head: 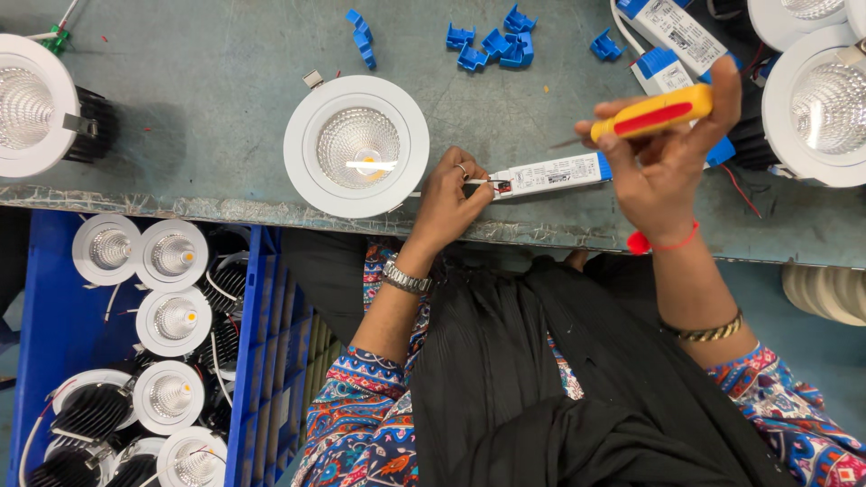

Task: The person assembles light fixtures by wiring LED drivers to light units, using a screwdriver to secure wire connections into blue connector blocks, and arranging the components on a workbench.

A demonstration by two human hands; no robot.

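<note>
My left hand (pixel 446 200) pinches thin wires at the open end of a long white driver box (pixel 552 172) with a blue end cap, lying on the grey-green bench. My right hand (pixel 666 153) is raised over the box's right end and grips a yellow screwdriver with a red stripe (pixel 651 114), its thin metal tip pointing left. A round white downlight (pixel 356 146) with a ribbed reflector lies face up just left of my left hand, its leads running toward the box.
More white downlights sit at the left edge (pixel 27 104) and right edge (pixel 816 108). Blue plastic clips (pixel 492 41) and spare driver boxes (pixel 672 32) lie at the back. A blue crate (pixel 271 361) below the bench holds several downlights.
</note>
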